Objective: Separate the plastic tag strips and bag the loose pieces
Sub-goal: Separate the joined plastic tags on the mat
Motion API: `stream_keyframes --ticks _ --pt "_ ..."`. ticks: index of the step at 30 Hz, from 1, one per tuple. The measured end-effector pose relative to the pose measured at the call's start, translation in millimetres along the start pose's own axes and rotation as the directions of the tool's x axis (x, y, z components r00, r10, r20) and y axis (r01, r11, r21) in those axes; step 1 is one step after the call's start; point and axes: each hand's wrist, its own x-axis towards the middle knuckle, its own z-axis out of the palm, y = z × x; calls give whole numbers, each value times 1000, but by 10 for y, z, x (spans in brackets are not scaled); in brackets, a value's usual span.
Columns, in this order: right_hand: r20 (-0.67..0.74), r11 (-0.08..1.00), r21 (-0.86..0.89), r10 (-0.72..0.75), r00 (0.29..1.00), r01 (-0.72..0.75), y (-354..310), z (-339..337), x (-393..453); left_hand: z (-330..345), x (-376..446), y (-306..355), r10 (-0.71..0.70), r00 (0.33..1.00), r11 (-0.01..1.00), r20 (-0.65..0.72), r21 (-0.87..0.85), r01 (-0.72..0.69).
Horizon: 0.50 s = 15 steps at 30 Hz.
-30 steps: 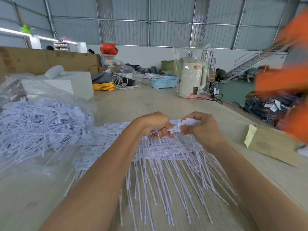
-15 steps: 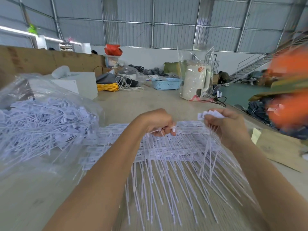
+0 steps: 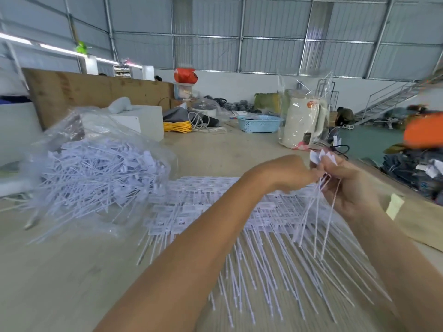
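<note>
My right hand pinches a few torn-off tags; my left hand curls against them, grip unclear. The bag holds plenty, but many strips remain on the table.

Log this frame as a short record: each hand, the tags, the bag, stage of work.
left hand: curled, fingers meeting the right hand's bundle
right hand: grips a small bundle of separated tags, stems hanging down
tag strips: joined sheets flat on the table
bag: clear plastic, left, holding loose tags
stage: separating, bundle not yet bagged
</note>
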Motion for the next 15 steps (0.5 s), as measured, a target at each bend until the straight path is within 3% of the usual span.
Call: stream_keyframes --ticks 2,4,6,8,10,13,15 --pt "-25 995 -89 -57 998 54 60 45 -12 149 -89 9 -20 995 997 96 -69 27" --pt "-73 988 -124 -103 992 93 121 112 -13 275 -157 -97 -20 995 996 101 -88 29" --pt "-117 983 -138 -135 984 119 175 211 -14 341 -212 -214 3 998 976 60 -217 10" --pt "-132 967 -203 -180 975 151 238 339 -25 324 -290 -284 -5 1000 895 18 -445 13" --pt "-120 937 -300 -224 967 179 347 502 -25 222 -430 -331 -39 994 833 -103 -553 -25" --pt "-68 911 -361 -240 968 200 583 863 -27 29 -624 -498 -60 923 945 -381 -320 -71" --pt "-19 880 -429 -231 973 201 793 1151 -37 -104 -807 -678 -54 868 979 -494 -196 -51"
